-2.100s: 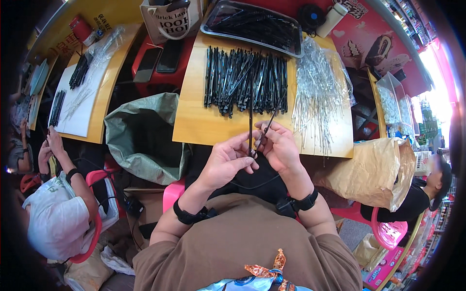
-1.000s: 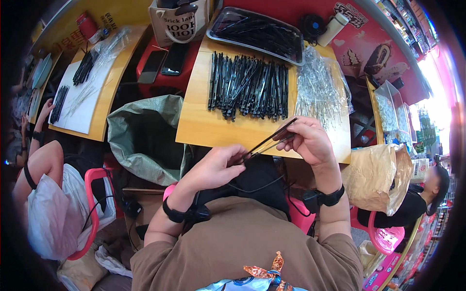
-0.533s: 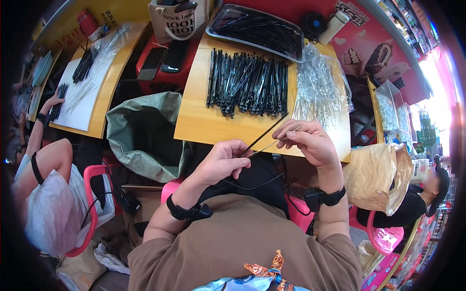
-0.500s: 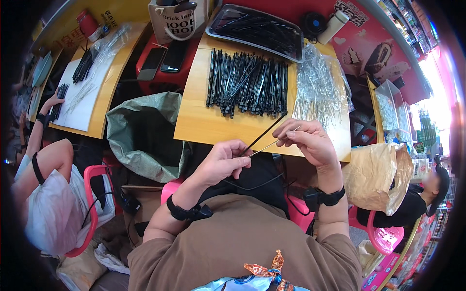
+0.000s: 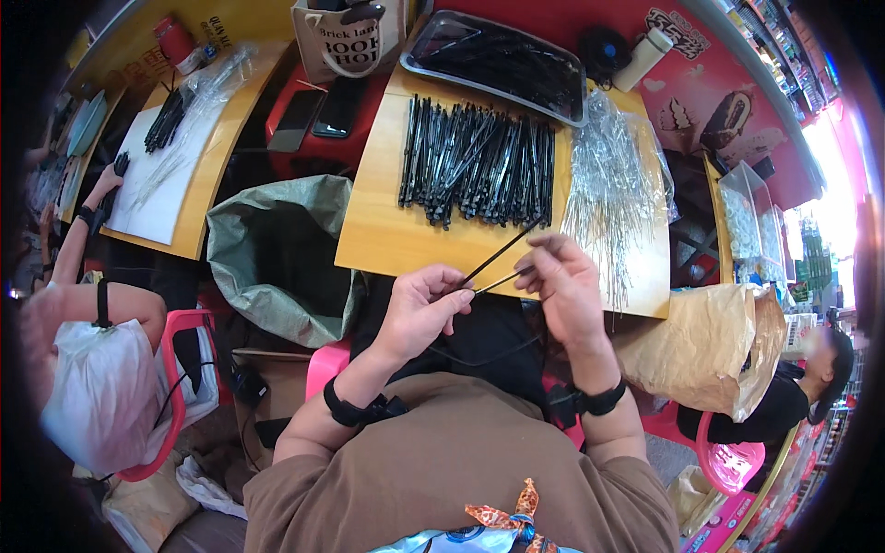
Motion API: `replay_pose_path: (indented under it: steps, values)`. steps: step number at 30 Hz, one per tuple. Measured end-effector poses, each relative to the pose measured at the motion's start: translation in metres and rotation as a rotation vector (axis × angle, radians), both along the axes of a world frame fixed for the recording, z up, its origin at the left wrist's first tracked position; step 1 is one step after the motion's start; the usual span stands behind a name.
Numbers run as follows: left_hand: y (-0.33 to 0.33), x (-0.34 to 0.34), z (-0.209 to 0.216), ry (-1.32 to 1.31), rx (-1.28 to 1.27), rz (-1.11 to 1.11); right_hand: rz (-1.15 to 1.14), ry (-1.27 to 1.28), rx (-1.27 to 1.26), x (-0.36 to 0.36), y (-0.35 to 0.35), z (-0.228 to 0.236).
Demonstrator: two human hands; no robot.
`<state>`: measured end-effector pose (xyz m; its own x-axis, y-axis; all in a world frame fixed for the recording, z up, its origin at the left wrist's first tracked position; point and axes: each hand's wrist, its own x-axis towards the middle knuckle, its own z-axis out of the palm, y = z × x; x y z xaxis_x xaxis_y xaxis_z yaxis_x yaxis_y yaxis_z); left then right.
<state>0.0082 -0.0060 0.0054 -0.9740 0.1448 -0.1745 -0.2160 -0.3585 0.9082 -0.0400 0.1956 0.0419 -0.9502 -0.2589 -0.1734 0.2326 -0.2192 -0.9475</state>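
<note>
My left hand is closed, with thumb and fingertips pinching a thin black stick that slants up and right toward the table edge. A second short dark length runs from the same fingertips across to my right hand. The fingers of my right hand are closed around its far end. Just beyond my hands, a dense row of black sticks with small knobbed ends lies on the wooden table. Thin silvery wires lie in and spill from a clear plastic bag to the right.
A clear tray of black pieces stands at the back. Left of the table is an open grey-green sack; a brown paper bag stands right. A co-worker's hand touches black sticks on the left table. Two phones lie on a red stool.
My right hand has drawn slightly down and its wrist has turned inward. The length between my hands looked pale and metallic before; now it shows dark. The left hand has barely moved.
</note>
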Motion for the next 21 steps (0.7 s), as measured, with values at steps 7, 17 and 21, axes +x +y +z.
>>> replay_pose_path:
  steps: [7, 17, 21]
  values:
    - [-0.001, -0.003, 0.005, 0.041, 0.003, 0.103, -0.080, 0.080, -0.056, 0.034, -0.057, -0.023]
    - [-0.006, -0.004, -0.005, 0.080, 0.119, 0.214, -0.189, 0.243, 0.018, 0.021, -0.084, -0.036]
    - [-0.023, -0.015, 0.017, -0.010, 0.044, 0.195, -0.044, 0.172, -0.073, 0.011, -0.076, -0.023]
